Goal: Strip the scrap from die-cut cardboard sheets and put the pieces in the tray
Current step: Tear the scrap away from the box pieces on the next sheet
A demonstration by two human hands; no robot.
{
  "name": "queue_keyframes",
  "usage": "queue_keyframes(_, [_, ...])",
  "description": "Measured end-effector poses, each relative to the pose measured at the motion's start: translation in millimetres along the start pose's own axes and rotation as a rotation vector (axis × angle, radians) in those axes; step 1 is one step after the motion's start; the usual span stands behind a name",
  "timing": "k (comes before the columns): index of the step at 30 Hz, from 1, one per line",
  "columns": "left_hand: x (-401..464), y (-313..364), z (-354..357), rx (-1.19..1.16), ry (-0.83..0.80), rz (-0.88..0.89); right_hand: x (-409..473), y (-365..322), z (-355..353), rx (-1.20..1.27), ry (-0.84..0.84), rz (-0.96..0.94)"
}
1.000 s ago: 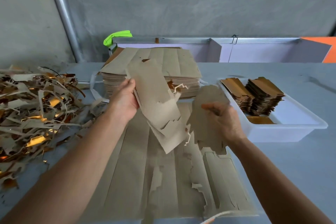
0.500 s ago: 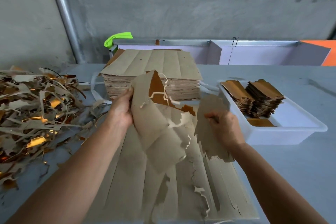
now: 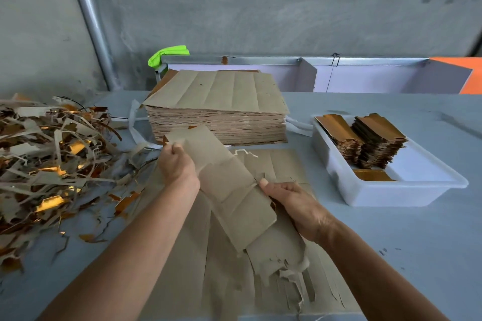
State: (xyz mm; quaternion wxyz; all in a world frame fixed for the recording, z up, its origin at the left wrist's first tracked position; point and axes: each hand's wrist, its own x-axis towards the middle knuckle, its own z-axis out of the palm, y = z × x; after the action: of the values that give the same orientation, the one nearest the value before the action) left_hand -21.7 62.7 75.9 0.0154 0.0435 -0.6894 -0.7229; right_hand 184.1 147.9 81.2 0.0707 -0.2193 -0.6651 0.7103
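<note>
Head view: both hands, left hand (image 3: 175, 167) and right hand (image 3: 297, 203), fingers curled round one freed piece (image 3: 229, 190) at centre. Two stacks already in tray (image 3: 386, 195) at 3 o'clock; scrap pile (image 3: 49, 159) at 9; thick sheet stack (image 3: 216, 112) at 12, untouched.

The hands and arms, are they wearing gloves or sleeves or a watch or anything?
No. The left hand and the right hand are bare, with no gloves and no rings showing. Both forearms are bare too: no sleeves, watch or bracelet in view.
</note>
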Motion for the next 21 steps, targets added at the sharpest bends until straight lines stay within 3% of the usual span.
queue_keyframes(3, [6.8,-8.3,-1.9,0.102,0.063,-0.034,-1.2,4.7,-1.5,0.060,-0.033,-0.005])
queue_keyframes(6, [-0.7,-12.1,-2.4,0.375,-0.086,0.038,1.0,9.4,-5.0,0.019,0.088,0.026])
queue_keyframes(7, [-9.9,-12.2,-3.9,0.492,-0.119,0.147,2.1,10.5,-6.2,-0.001,0.136,0.036])
queue_keyframes(9, [-35.5,-8.3,-9.0,0.590,-0.202,0.531,3.2,10.2,-6.8,-0.077,0.181,0.034])
queue_keyframes(11, [-59.0,-4.0,-12.6,0.600,-0.515,0.848,2.5,8.4,-5.7,-0.142,0.170,0.009])
queue_keyframes(13, [-69.9,-6.3,-15.9,0.742,-0.797,1.006,1.0,7.3,-4.9,-0.171,0.139,-0.026])
queue_keyframes(15, [-65.1,-9.4,-16.9,0.829,-0.884,1.051,-0.5,7.2,-5.1,-0.202,0.115,-0.038])
queue_keyframes(18, [-54.1,-4.2,-11.5,0.807,-0.871,1.032,-2.1,10.7,-10.2,-0.209,0.081,0.008])
queue_keyframes(21, [-30.5,10.4,-6.1,0.672,-0.458,0.890,-4.8,11.4,-16.9,-0.254,-0.008,0.083])
